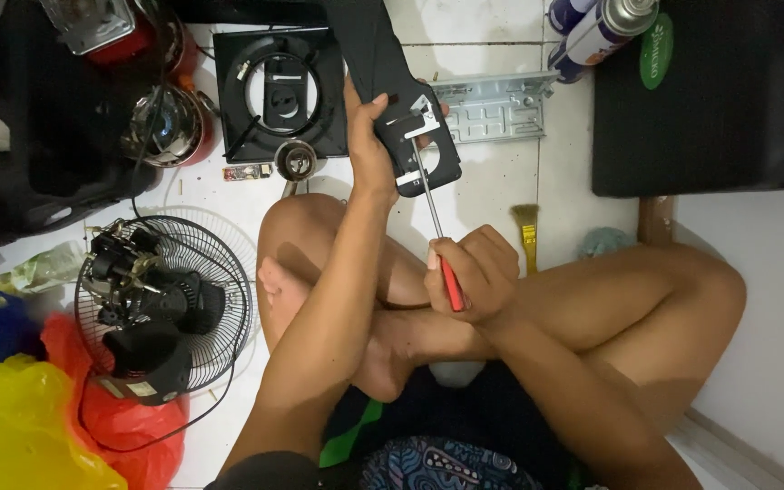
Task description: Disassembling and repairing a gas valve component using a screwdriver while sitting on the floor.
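I sit cross-legged on a white tiled floor. My left hand (371, 141) grips a long black plastic fan part (383, 73) and holds it up over my knees. A small metal bracket (421, 118) sits on its lower end. My right hand (470, 277) is closed around the red handle of a screwdriver (436, 218). The screwdriver's metal shaft points up and its tip rests at the metal bracket on the black part.
A taken-apart fan motor with its wire grille (161, 290) lies at left, beside yellow and red plastic bags (38, 426). A black square fan base (279, 91), a grey metal plate (496, 107), spray cans (596, 32), a yellow brush (527, 234) and a black case (710, 100) lie ahead.
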